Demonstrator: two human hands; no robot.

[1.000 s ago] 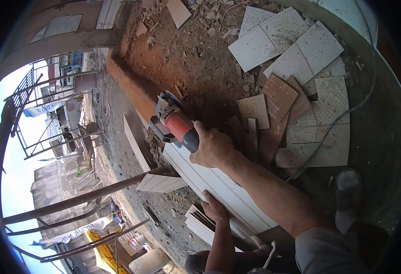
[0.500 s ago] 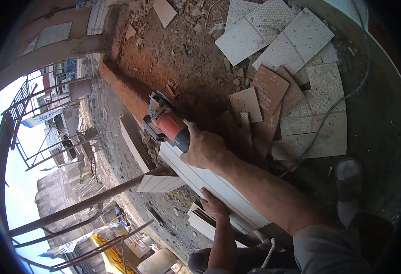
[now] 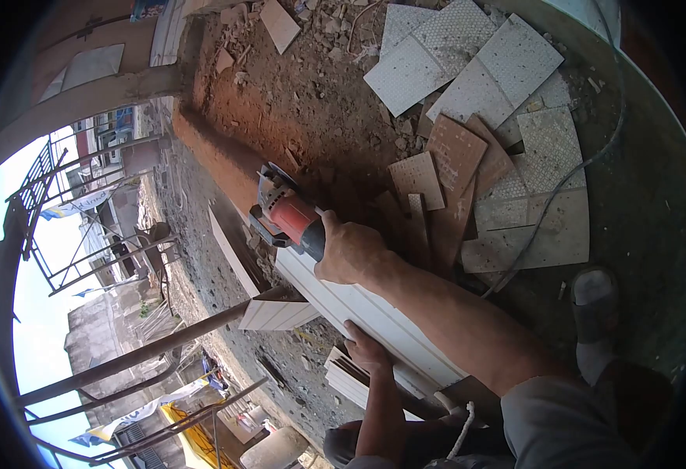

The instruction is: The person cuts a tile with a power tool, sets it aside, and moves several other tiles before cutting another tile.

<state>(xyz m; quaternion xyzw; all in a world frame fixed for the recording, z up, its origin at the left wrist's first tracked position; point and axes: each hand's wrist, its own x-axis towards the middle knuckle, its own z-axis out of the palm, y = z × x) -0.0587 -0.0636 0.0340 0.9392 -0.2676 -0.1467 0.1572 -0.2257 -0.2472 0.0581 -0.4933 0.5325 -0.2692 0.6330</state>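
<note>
My right hand is wrapped round the dark rear grip of a red and black handheld tile cutter. The cutter's metal base and guard face the upper left, at the far end of a long white tile with grooved lines. Reddish dust hangs beyond the cutter, and its blade cannot be made out. My left hand grips the near side of the white tile, with the fingertips on its edge. Below that hand stand more pale tiles on edge.
Broken patterned tiles and brown tile pieces lie among rubble. A power cord runs across them. A metal pole crosses the lower left, with scaffolding beyond. A shod foot is at the right.
The view has shifted slightly. Both hands keep their holds, and the cutter stays at the far end of the tile. The dust cloud has changed shape a little.
</note>
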